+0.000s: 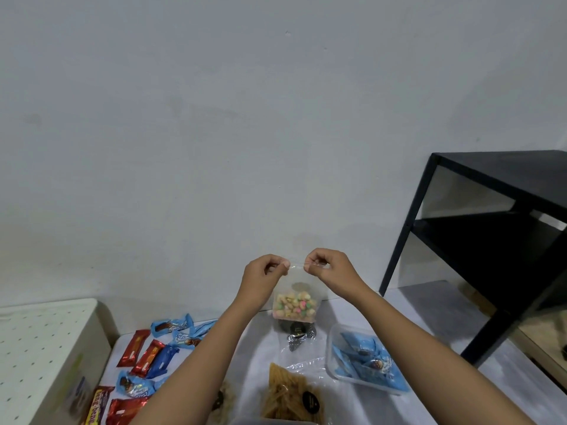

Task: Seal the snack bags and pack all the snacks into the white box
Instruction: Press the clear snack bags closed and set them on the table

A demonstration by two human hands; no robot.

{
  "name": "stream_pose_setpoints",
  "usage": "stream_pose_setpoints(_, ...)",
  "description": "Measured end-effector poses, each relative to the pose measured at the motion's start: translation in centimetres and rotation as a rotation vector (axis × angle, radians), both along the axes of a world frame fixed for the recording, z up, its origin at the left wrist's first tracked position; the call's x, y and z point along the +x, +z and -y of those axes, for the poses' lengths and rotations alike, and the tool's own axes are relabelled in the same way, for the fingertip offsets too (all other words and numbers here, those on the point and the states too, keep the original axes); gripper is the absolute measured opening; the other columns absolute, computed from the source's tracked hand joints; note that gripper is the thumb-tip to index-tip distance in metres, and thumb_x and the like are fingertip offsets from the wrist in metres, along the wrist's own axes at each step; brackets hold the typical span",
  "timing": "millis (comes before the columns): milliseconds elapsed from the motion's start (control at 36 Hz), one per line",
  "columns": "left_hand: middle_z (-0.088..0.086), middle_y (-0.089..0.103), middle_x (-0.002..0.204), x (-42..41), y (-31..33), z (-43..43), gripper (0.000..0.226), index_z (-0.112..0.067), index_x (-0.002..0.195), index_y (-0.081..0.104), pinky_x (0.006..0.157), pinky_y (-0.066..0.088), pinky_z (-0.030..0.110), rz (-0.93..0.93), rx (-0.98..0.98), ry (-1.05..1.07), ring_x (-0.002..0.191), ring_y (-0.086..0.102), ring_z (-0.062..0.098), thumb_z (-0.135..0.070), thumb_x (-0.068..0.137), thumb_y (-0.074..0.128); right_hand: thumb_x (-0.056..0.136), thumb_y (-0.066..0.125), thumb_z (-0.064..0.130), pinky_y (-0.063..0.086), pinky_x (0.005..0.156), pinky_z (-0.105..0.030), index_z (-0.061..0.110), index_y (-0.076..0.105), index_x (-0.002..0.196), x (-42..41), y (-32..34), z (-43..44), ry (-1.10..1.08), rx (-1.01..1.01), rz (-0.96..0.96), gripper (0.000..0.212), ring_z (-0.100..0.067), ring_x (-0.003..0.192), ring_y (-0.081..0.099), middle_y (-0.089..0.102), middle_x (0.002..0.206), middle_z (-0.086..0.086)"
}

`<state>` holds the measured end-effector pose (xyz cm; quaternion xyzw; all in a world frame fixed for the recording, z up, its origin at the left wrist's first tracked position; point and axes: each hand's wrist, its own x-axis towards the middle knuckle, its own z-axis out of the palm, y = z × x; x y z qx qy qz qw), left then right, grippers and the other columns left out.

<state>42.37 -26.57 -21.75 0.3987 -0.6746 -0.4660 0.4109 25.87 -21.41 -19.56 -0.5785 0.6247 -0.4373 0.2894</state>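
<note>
Clear zip bag (296, 305) of pastel puffs is held above the table (260, 363). Left hand (264, 276) and right hand (329, 269) each pinch its top strip, thumb to forefinger. Only legible print is "bene" on a yellow-purple wrapper (97, 406). Black label on the yellow-sticks bag (291, 397) is too blurred to read. Red bars (144, 352) lie left, a clear tray (349, 328) of blue packets right, and a white perforated box (40, 348) far left.

clear bag of yellow stick snacks (288, 394): cut off by the lower edge, label print too small to be read | pale snack bag (226, 395): mostly hidden behind the left forearm (196, 363) | black metal shelf (491, 167): cut off at the right edge
</note>
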Motion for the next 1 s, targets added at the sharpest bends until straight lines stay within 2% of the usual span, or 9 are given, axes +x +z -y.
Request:
stream_pose_setpoints(83, 0.000, 0.067, 0.074, 0.1, 0.0, -0.1, 0.014, -0.021, 0.077, 0.064, 0.075, 0.046, 0.021, -0.014, -0.006, 0.018, 0.078, 0.063, 0.017, -0.015, 0.089, 0.060, 0.080, 0.065, 0.011, 0.040, 0.067, -0.025, 0.025, 0.060, 0.064, 0.0, -0.3, 0.1, -0.029, 0.017, -0.022, 0.023, -0.013, 0.068, 0.050, 0.058, 0.071, -0.002)
stream_pose_setpoints(194, -0.003, 0.065, 0.070, -0.1, 0.0, -0.5, 0.016, -0.019, 0.075, 0.062, 0.066, 0.043, 0.012, 0.014, -0.039, 0.045, 0.071, 0.060, 0.009, -0.012, 0.088, 0.059, 0.068, 0.064, 0.036, 0.048, 0.073, -0.035, 0.034, 0.063, 0.063, 0.2, -0.5, 0.3, -0.047, 0.035, -0.129, 0.006, -0.009, 0.065, 0.053, 0.060, 0.064, 0.011)
stream_pose_setpoints(278, -0.003, 0.064, 0.068, -0.2, 0.0, -1.0, 0.014, -0.014, 0.075, 0.063, 0.061, 0.040, 0.007, 0.039, -0.062, 0.041, 0.060, 0.054, -0.003, -0.008, 0.087, 0.059, 0.072, 0.064, 0.032, 0.050, 0.079, -0.040, 0.035, 0.062, 0.060, 0.8, -0.1, 0.2, -0.006, 0.038, -0.194, 0.012, -0.008, 0.065, 0.054, 0.059, 0.060, 0.014)
stream_pose_setpoints(361, -0.002, 0.064, 0.068, -0.1, 0.0, -1.2, 0.015, -0.014, 0.074, 0.064, 0.061, 0.040, 0.006, 0.037, -0.055, 0.033, 0.063, 0.056, 0.002, -0.007, 0.086, 0.060, 0.078, 0.064, 0.023, 0.047, 0.086, -0.043, 0.035, 0.058, 0.059, 1.1, 0.3, 0.0, 0.004, 0.049, -0.275, 0.023, -0.009, 0.070, 0.055, 0.059, 0.063, 0.015)
stream_pose_setpoints(500, -0.002, 0.065, 0.069, 0.1, 0.0, -1.4, 0.014, -0.015, 0.073, 0.064, 0.061, 0.041, 0.007, 0.031, -0.061, 0.043, 0.063, 0.056, 0.003, -0.007, 0.085, 0.061, 0.078, 0.063, 0.017, 0.047, 0.085, -0.038, 0.034, 0.059, 0.061, 1.1, 0.4, -0.3, -0.008, 0.033, -0.295, 0.025, -0.010, 0.073, 0.056, 0.063, 0.069, 0.012)
stream_pose_setpoints(639, -0.002, 0.064, 0.069, 0.3, 0.1, -1.8, 0.015, -0.014, 0.074, 0.063, 0.060, 0.041, 0.006, -0.024, -0.053, 0.077, 0.063, 0.056, 0.001, -0.005, 0.086, 0.060, 0.082, 0.066, 0.005, 0.042, 0.067, -0.003, 0.012, 0.072, 0.084, 0.2, 0.8, -0.9, 0.035, 0.046, -0.165, 0.010, 0.006, 0.065, 0.055, 0.067, 0.079, 0.002)
stream_pose_setpoints(778, -0.001, 0.064, 0.071, 0.3, -0.2, -2.1, 0.021, -0.019, 0.070, 0.062, 0.064, 0.044, 0.009, -0.044, -0.036, 0.082, 0.072, 0.060, 0.013, -0.005, 0.086, 0.060, 0.083, 0.065, 0.002, 0.041, 0.061, 0.000, 0.006, 0.072, 0.088, -0.6, 0.4, -1.2, -0.005, 0.088, -0.172, 0.010, -0.001, 0.065, 0.053, 0.066, 0.082, -0.005)
stream_pose_setpoints(917, -0.001, 0.063, 0.072, -0.1, -0.5, -2.5, 0.017, -0.016, 0.074, 0.061, 0.064, 0.043, 0.009, -0.069, 0.010, 0.065, 0.065, 0.058, 0.001, -0.008, 0.088, 0.058, 0.082, 0.065, -0.001, 0.041, 0.060, 0.000, 0.004, 0.073, 0.087, -0.7, 0.3, -1.5, -0.027, 0.077, -0.123, 0.010, -0.006, 0.066, 0.054, 0.067, 0.080, -0.007)
stream_pose_setpoints(1000, -0.004, 0.060, 0.069, -0.2, -0.6, -2.5, 0.011, -0.017, 0.077, 0.065, 0.069, 0.045, 0.016, -0.063, 0.054, -0.003, 0.066, 0.057, 0.005, -0.010, 0.086, 0.062, 0.081, 0.068, 0.003, 0.043, 0.063, -0.001, 0.009, 0.073, 0.086, -1.0, 0.3, -2.0, -0.035, 0.063, -0.050, 0.009, -0.010, 0.073, 0.057, 0.069, 0.082, -0.005)
